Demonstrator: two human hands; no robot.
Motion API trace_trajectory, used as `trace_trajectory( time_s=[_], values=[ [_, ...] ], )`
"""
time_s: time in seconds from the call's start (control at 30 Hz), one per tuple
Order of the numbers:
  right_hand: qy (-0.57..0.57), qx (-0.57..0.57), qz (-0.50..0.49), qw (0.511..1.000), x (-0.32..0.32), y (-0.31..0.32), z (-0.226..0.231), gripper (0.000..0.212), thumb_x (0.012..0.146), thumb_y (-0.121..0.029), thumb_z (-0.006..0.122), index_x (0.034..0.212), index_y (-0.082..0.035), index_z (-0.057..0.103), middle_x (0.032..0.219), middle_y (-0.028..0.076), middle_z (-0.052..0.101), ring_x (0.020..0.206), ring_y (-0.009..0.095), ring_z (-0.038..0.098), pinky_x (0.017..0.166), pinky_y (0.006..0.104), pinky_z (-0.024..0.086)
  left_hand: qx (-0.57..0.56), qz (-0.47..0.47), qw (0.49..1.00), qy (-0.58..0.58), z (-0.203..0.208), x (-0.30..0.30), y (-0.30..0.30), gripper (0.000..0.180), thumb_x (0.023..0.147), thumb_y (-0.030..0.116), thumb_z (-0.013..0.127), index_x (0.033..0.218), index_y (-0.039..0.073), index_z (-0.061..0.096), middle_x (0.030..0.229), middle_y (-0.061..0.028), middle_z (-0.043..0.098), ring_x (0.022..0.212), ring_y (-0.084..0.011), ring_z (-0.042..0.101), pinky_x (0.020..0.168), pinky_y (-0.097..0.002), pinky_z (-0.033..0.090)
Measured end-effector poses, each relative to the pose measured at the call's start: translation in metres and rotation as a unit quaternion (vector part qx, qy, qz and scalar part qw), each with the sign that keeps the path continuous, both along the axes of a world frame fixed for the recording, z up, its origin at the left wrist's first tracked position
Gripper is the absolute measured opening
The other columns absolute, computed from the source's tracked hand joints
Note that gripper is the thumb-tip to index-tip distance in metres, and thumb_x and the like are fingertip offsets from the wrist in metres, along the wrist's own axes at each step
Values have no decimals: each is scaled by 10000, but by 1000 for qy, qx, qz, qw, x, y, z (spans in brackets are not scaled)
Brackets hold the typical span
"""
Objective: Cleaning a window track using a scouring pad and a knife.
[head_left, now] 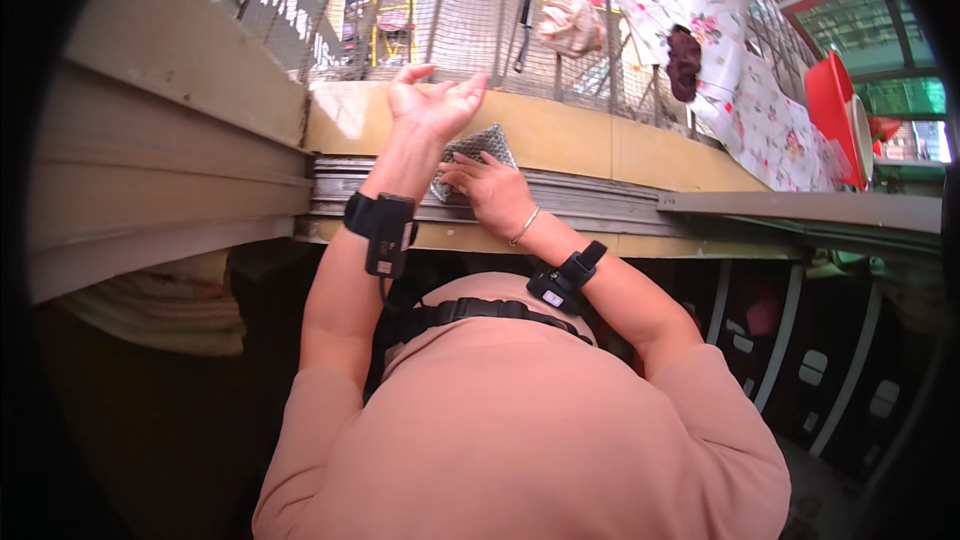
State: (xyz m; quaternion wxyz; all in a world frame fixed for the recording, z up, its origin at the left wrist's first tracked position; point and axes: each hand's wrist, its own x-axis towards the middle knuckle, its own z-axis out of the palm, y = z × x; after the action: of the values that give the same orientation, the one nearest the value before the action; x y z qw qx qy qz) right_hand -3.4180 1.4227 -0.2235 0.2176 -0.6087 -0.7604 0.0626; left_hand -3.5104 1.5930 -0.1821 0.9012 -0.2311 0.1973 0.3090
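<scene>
My left hand point(432, 108) is held up over the yellowish window sill point(350, 125), palm up, fingers loosely curled and apart, with nothing in it. Just below and to its right, my right hand point(492, 192) presses a grey, silvery mesh-textured cloth point(480, 143) onto the metal sliding-window track point(580, 187). The fingers rest over the cloth's middle, and one corner sticks out beyond them toward the sill. Part of the cloth is hidden under that hand. Each wrist has a black strapped device.
Beyond the sill stands a wire-mesh grille point(470, 20) with a bundled pale cloth point(570, 20), a flowered sheet point(690, 10) and a dark maroon cloth point(684, 63) hanging on it. A red basin point(838, 120) is at right. A window frame point(180, 120) borders the left.
</scene>
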Motion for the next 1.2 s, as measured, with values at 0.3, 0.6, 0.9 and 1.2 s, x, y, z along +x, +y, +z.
trace_trajectory(
  time_s=[0.3, 0.6, 0.9, 1.2],
  values=[
    [-10, -39, -192, 981, 121, -116, 20, 212, 866, -83, 511, 1038, -96, 632, 1141, 55, 632, 1129, 262, 563, 953, 448, 444, 79, -72, 993, 44, 9, -4, -8, 877, 790, 99, 456, 1451, 61, -118, 1487, -261, 118, 1330, -379, 316, 958, -411, 418],
    [10, -8, -353, 935, 137, -166, 22, 413, 819, -278, 652, 1123, -11, 572, 1233, 163, 552, 1204, 356, 447, 996, 448, 358, 311, -112, 943, 51, 45, -66, -38, 625, 878, 126, 398, 1453, 24, 173, 1495, -208, 199, 1353, -297, 300, 972, -385, 425],
    [-64, -98, -550, 827, 130, -131, 19, 619, 733, -401, 708, 1154, 11, 514, 1189, 203, 504, 1111, 373, 456, 956, 452, 369, 340, -131, 921, 135, 45, -66, -57, 603, 855, 150, 430, 1421, 12, 275, 1457, -167, 321, 1238, -257, 454, 926, -344, 445],
    [-72, -13, -492, 868, 119, -121, 2, 337, 756, -188, 662, 1064, -84, 572, 1016, 91, 605, 907, 293, 564, 819, 418, 435, 319, -128, 930, 130, 31, -70, -61, 584, 861, 153, 430, 1414, 20, 297, 1441, -149, 354, 1244, -254, 449, 926, -342, 437]
  ],
)
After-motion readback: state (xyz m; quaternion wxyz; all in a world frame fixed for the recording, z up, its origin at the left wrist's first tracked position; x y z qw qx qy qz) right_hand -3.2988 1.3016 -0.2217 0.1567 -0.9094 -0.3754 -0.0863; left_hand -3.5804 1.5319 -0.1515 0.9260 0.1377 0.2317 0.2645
